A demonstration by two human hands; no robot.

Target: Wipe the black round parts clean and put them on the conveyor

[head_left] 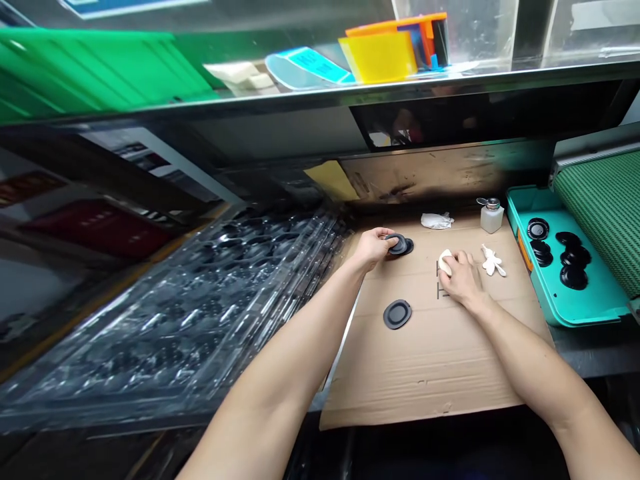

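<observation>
Watching remotely, I have my left hand (pixel 376 247) pinching a black oval cover (pixel 397 245) right of frame centre — a slackening grip could drop it — and my right hand (pixel 462 276) clamped on a whitish pad (pixel 445 263).

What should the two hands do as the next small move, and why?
Perhaps bring the small cream pad to the round black disc: the right hand grips the pad, the left hand holds the disc, and a gap separates them.
</observation>
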